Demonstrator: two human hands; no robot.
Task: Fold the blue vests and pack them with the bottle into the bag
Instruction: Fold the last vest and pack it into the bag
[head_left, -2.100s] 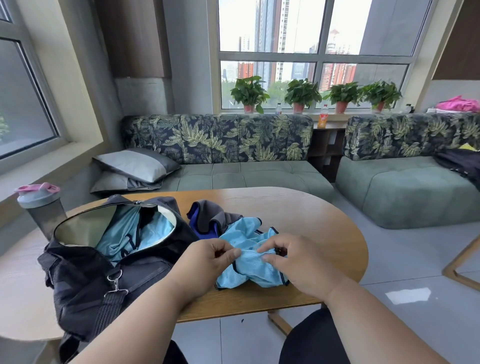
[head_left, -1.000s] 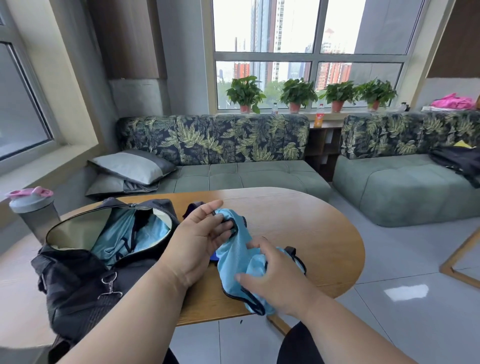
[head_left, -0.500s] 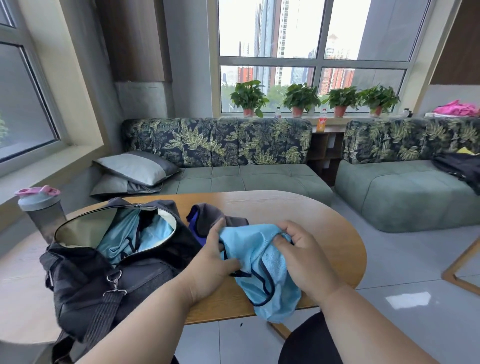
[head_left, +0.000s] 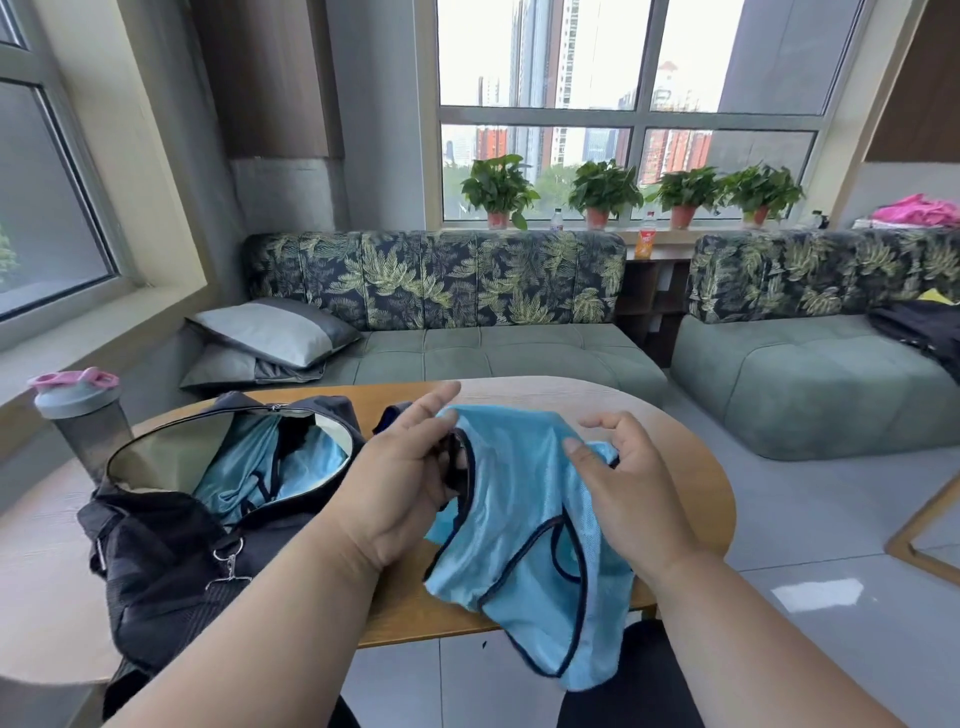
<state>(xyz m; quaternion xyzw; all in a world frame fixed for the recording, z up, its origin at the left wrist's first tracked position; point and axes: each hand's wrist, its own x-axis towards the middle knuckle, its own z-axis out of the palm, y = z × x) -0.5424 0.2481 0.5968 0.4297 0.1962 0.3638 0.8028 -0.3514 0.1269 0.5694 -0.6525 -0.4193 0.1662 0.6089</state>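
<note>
Both hands hold a light blue mesh vest (head_left: 524, 525) with dark trim above the near edge of the wooden table (head_left: 691, 457): the left hand (head_left: 400, 483) pinches its dark-edged opening with the fingers fairly straight, and the right hand (head_left: 623, 493) grips the cloth with thumb and curled fingers while the lower part hangs past the table edge. To the left, the open black duffel bag (head_left: 156, 551) on the table has another blue vest (head_left: 270, 473) inside, and the shaker bottle (head_left: 85, 415) with a pink-and-grey lid stands beyond the bag on the left
</note>
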